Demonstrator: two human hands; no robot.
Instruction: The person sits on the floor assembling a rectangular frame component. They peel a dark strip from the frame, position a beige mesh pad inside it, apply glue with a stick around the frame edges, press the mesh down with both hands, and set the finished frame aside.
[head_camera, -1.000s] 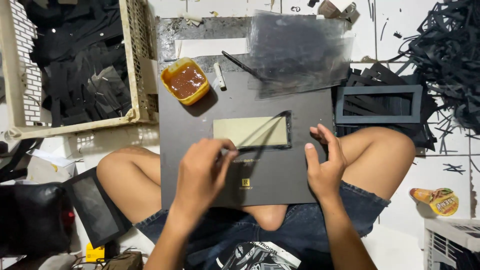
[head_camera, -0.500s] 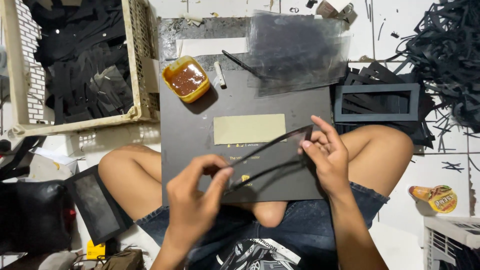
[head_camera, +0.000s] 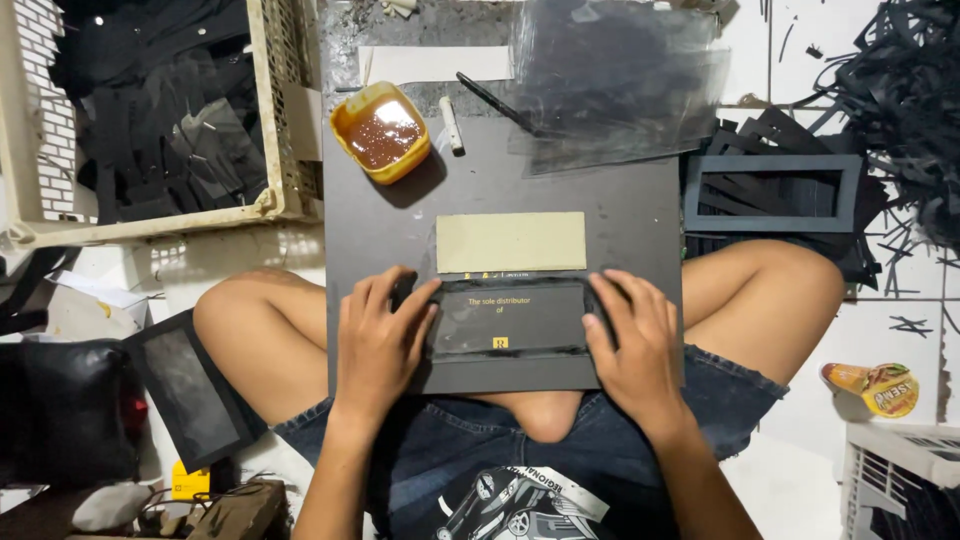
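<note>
On the lap board (head_camera: 380, 240), both hands' fingers (head_camera: 395, 300) lie spread flat, pressing the black frame's (head_camera: 510, 345) ends

The thin black frame (head_camera: 510, 318), which both hands had lifted and flexed half a second before, came down flat onto the dark board (head_camera: 400, 210). The left hand (head_camera: 378, 330) and right hand (head_camera: 635, 335) then spread, palms down, pressing on the frame's two ends.

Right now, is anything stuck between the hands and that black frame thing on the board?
Nothing visible is. The left hand and right hand press flat on the two ends of the black frame, which lies on the dark board, just below the tan rectangle.
</note>
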